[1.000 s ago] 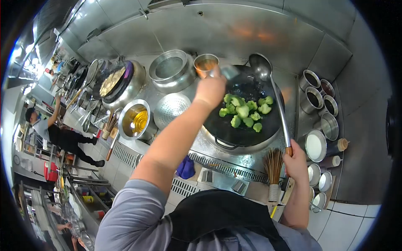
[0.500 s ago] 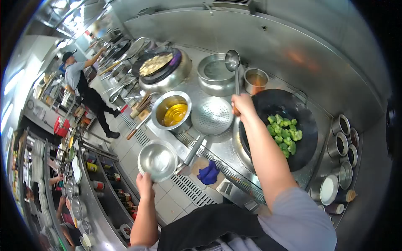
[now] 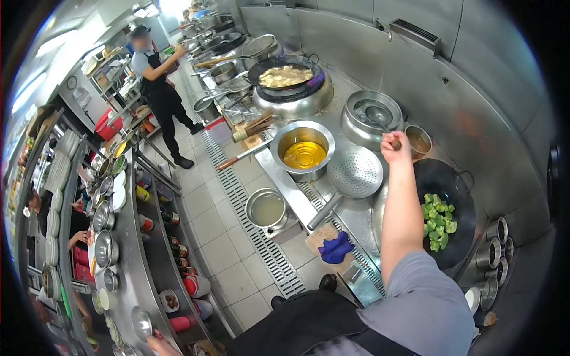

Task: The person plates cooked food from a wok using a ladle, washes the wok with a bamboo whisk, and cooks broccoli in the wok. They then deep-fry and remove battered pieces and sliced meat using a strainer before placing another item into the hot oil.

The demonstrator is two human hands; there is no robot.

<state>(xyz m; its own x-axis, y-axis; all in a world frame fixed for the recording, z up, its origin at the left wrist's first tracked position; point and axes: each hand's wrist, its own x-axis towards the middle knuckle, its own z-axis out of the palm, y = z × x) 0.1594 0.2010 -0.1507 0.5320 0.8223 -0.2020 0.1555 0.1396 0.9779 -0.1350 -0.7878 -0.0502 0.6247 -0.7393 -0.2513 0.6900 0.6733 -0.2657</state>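
Note:
My right hand (image 3: 396, 146) is closed round the wooden end of a ladle (image 3: 377, 115), whose bowl is over the round metal pot (image 3: 370, 107) at the back of the stove. Under my right forearm is the edge of a black wok (image 3: 460, 202), and green broccoli (image 3: 438, 221) lies in it. Low at the left, my left hand (image 3: 159, 344) grips a metal bowl (image 3: 141, 324) by its rim, beside the steel counter.
A perforated strainer (image 3: 355, 172), a pot of yellow oil (image 3: 303, 152) and a purple cloth (image 3: 336, 247) are near the stove's front. A second wok (image 3: 286, 77) holds pale food. A co-worker (image 3: 160, 95) stands at the far stoves. Shelves (image 3: 155, 261) line the left.
The view has swung left. My left hand has carried the metal bowl from the stove side to the left counter. The ladle has gone from beside the wok to the round pot.

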